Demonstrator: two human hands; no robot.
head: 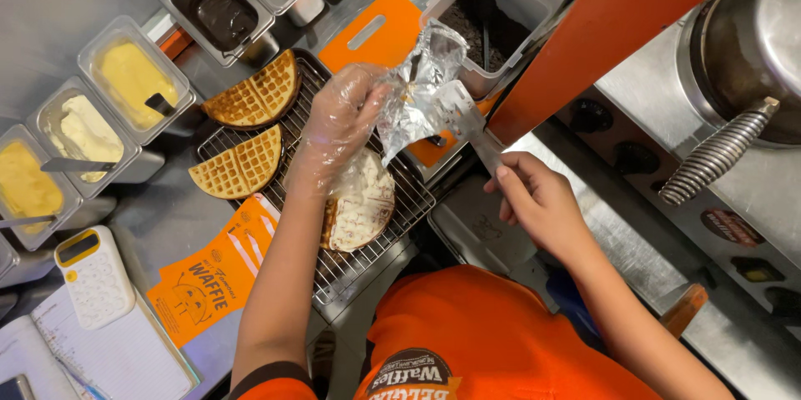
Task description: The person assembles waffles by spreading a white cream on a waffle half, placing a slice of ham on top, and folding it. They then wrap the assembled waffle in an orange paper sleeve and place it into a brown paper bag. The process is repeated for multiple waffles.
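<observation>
A steel counter fills the view, crowded on every side: sauce tubs along the far-left edge, an orange board and a crumb tub beyond the hands, a waffle iron off to the right.

The spatula (467, 120) is pinched by its handle in the right hand (538, 200), bare and closed around it. Its long axis runs up and leftward from that hand, the flat blade pointing toward the left hand (338, 129). The left hand, in a clear plastic glove, grips a crumpled foil-like packet (421, 87) that sits against the blade, just above the rack's near-right corner.

Under the left wrist lies a half-round waffle (360, 204) coated in white spread, on the wire rack (350, 271). Left of that hand two plain waffle halves (246, 129) sit on the same rack, well apart from the coated one.

Room to move is tight: the crumb tub (488, 25) stands just beyond the packet, the orange panel just right of the blade. Open rack remains toward the person's body. A calculator (93, 276) and orange leaflet (204, 283) lie farther left.
</observation>
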